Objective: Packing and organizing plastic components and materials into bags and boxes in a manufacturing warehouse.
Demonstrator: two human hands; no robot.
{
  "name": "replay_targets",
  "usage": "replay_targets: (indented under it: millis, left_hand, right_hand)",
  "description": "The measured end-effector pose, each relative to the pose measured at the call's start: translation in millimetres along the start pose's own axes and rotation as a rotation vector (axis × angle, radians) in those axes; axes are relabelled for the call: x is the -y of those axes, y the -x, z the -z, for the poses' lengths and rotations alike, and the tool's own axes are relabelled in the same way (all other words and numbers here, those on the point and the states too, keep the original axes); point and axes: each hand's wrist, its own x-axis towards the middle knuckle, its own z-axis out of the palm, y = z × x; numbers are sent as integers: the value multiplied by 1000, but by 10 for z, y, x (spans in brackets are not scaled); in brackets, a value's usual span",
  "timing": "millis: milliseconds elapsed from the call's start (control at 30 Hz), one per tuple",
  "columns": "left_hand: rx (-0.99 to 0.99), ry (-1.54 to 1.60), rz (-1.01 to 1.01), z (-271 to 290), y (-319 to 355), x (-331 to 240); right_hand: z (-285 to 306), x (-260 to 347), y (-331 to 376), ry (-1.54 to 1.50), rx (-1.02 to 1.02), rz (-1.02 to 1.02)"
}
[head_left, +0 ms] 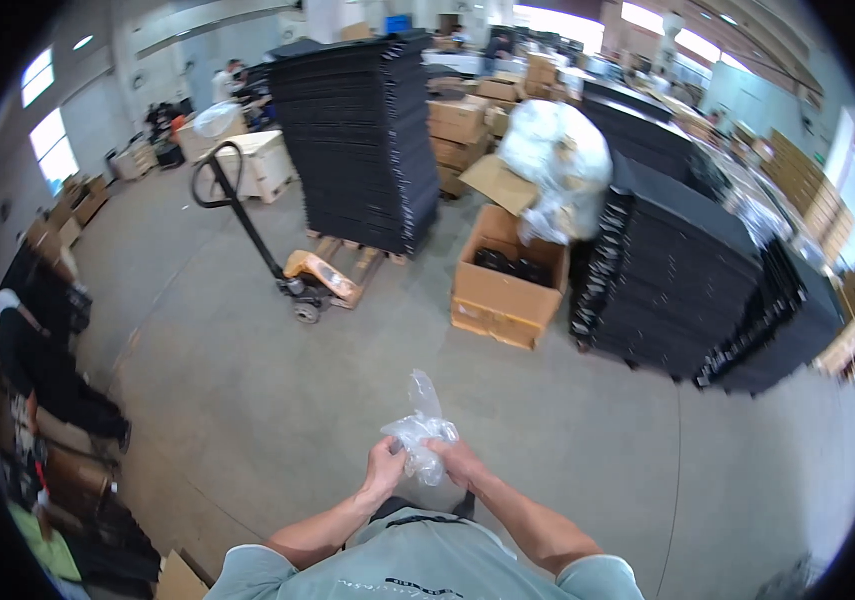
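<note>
A crumpled clear plastic bag (426, 428) is bunched up between my two hands, in front of my body. My left hand (386, 464) is closed on its left side, the fingers pinching the film. On the other side my right hand (456, 462) grips the bag too, with its fingers curled into the plastic. One loose end of the film sticks up above both hands. Whether anything lies inside the bag I cannot tell.
Ahead stands an open cardboard box (510, 290) with dark items inside. Left of it, a pallet jack (313, 280) sits under a tall stack of black sheets (358, 150). More black stacks (668, 270) stand to the right, near bagged clear plastic (558, 155). People (43, 360) work at the left.
</note>
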Motion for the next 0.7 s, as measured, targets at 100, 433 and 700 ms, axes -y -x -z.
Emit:
replay_targets:
  millis: [100,433,700]
  left_hand:
    - [-92,-122,63,-111,-26,162]
    - [236,-89,29,-1312,-579,275]
    - [562,-336,-74,-1895,-1033,175]
  right_hand:
    - [161,65,-171,83,57,-7]
    - [1562,514,-276,-112,-68,37]
    - [2074,741,-14,-228,-376,203]
